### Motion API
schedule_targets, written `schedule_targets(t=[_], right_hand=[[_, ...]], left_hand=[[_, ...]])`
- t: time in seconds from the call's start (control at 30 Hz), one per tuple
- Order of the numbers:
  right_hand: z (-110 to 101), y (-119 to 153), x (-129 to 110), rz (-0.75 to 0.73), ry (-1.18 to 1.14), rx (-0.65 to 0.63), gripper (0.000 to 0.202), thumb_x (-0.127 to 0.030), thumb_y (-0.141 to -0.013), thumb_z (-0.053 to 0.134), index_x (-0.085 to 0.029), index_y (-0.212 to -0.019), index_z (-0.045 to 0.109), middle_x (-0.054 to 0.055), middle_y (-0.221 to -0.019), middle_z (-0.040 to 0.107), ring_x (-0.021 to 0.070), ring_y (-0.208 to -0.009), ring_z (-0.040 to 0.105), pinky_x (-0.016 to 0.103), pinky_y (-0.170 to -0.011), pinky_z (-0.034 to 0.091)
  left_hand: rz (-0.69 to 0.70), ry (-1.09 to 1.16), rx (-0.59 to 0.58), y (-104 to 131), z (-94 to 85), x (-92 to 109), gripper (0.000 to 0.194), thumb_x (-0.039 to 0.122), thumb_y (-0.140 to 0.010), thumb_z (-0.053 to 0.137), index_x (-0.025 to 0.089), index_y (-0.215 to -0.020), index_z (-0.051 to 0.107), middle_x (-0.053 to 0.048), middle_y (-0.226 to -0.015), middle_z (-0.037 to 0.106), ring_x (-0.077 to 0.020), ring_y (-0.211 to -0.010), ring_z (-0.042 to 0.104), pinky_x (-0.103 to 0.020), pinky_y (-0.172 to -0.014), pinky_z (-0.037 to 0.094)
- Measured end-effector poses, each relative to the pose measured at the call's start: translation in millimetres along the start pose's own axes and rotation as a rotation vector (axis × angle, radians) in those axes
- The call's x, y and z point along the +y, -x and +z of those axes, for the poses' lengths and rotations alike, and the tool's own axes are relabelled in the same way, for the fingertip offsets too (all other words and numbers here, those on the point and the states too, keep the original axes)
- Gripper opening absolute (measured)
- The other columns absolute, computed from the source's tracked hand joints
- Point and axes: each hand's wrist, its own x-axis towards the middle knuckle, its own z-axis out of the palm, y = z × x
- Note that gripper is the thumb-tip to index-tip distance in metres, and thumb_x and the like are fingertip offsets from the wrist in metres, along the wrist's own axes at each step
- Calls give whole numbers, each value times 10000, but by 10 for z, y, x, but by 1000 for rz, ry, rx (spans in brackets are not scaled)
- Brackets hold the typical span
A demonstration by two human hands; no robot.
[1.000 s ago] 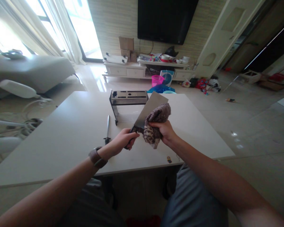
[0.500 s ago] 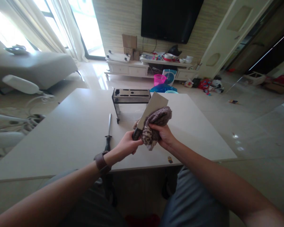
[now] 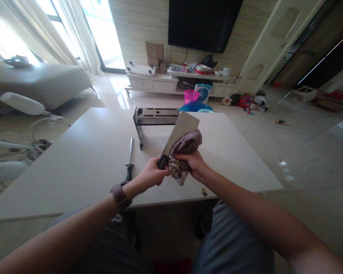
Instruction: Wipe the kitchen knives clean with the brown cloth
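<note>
A broad-bladed cleaver (image 3: 181,129) is held above the white table (image 3: 97,152), its blade slanting up to the right. My left hand (image 3: 152,173) is closed round its black handle. In my right hand (image 3: 194,164) is a bunched brown patterned cloth (image 3: 185,146), pressed against the blade's lower right side and covering part of it. A sharpening steel (image 3: 130,158) with a black handle lies on the table left of my hands. Behind the cleaver stands a knife block (image 3: 156,116) with a slotted metal top and clear front.
A small sticker (image 3: 204,191) is at the table's front edge. Beyond the table are a pink basket (image 3: 191,96), a white TV cabinet (image 3: 151,83) and bags on the floor. A white chair (image 3: 23,103) stands at the left.
The cloth and my right hand have shifted slightly left and down along the blade. The whole view has moved a little, and both hands keep their holds.
</note>
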Motion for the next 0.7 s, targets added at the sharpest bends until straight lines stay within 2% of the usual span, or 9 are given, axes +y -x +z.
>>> schedule_targets(t=[0.1, 0.23, 0.4, 0.53, 0.7], right_hand=[[-7, -4, -42, -3, 25, 3, 434, -146, -402, 926, -146, -813, 783, 54, -871, 817, 240, -799, 745, 387, -819, 595], [-48, -59, -142, -45, 58, 28, 482, -143, -380, 938, -142, -840, 791, 54, -877, 818, 244, -804, 749, 386, -812, 602], [-215, -201, -352, -123, -48, 79, 467, -91, -398, 912, -153, -839, 772, 37, -839, 815, 233, -758, 757, 376, -787, 621], [-335, -313, -443, -127, -140, 113, 393, -45, -479, 858, -154, -844, 762, 29, -814, 810, 208, -710, 750, 359, -761, 636], [-322, -336, -348, -78, -193, 62, 354, -49, -546, 830, -160, -873, 754, 20, -830, 811, 194, -720, 751, 336, -760, 643]], left_hand=[[0, -27, -26, -53, -74, 31, 278, 189, -680, 716, 213, -657, 440, 110, -415, 408, -70, -301, 405, -178, -295, 318], [9, -59, -51, -138, -260, 110, 283, 215, -710, 725, 219, -685, 443, 109, -405, 413, -69, -297, 385, -177, -295, 296], [-69, -142, -109, -123, -411, 159, 380, 250, -720, 762, 232, -660, 387, 111, -393, 382, -64, -307, 362, -172, -301, 273], [-66, -200, -160, -97, -422, 109, 404, 293, -741, 775, 230, -658, 385, 103, -406, 394, -71, -327, 393, -175, -318, 298], [-40, -266, -176, -100, -351, 32, 365, 323, -775, 759, 225, -692, 417, 97, -422, 420, -89, -343, 441, -181, -328, 314]])
